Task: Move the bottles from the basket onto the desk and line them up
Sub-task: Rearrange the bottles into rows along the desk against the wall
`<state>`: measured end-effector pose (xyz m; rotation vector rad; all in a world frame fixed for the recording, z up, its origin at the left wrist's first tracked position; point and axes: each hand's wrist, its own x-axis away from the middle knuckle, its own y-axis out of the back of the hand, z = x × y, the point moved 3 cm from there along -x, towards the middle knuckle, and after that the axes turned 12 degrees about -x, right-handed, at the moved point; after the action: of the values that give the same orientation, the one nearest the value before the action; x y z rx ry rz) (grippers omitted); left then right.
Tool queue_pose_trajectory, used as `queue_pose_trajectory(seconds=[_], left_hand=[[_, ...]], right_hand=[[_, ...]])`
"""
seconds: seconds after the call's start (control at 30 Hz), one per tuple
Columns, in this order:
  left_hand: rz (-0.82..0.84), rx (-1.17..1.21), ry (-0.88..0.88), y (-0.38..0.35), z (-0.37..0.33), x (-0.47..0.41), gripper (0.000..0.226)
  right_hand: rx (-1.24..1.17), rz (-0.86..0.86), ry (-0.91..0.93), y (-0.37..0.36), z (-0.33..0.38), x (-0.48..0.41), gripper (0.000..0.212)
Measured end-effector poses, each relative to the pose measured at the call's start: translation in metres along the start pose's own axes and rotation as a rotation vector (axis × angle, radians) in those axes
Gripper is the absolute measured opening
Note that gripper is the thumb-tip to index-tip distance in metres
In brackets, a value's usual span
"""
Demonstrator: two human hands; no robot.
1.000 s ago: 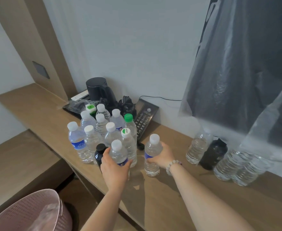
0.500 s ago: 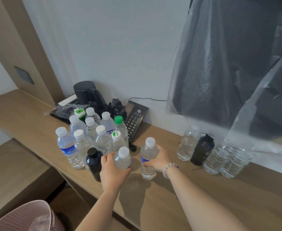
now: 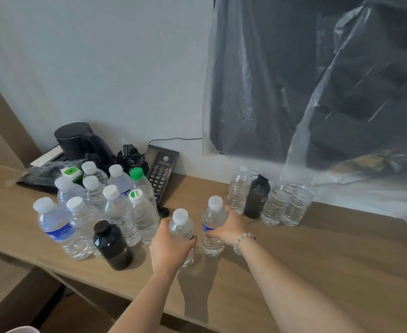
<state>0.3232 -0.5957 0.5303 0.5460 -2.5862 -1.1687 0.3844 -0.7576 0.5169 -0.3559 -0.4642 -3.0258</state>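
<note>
Two bare hands reach over a wooden table (image 3: 329,265). The left hand (image 3: 171,246) wraps its fingers around a clear white-capped bottle (image 3: 182,224). The right hand (image 3: 227,228), just beside it at 3 o'clock, grips a blue-labelled bottle (image 3: 212,219). Both bottles stand upright, close together. At 9 o'clock is a bottle cluster (image 3: 118,212) with a black bottle (image 3: 112,245) in front. At 2 o'clock, four more bottles (image 3: 275,203) line the wall.

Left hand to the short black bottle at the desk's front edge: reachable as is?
Likely yes for the path: the short black bottle stands beside the left hand, nothing between. But that hand grips a clear white-capped bottle.
</note>
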Motion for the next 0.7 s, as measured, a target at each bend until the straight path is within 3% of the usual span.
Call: queue_pose_trajectory(seconds=[0.47,0.7], left_hand=[[0.216,0.056,-0.199,-0.042,-0.040,0.022,0.045],[0.263,0.071,-0.266,-0.053,-0.048,0.032,0.047]], right_hand=[[-0.110,-0.340,-0.106,0.066,-0.033,0.061,0.058],[-0.123,-0.432,-0.184,0.083,-0.048,0.080,0.058]])
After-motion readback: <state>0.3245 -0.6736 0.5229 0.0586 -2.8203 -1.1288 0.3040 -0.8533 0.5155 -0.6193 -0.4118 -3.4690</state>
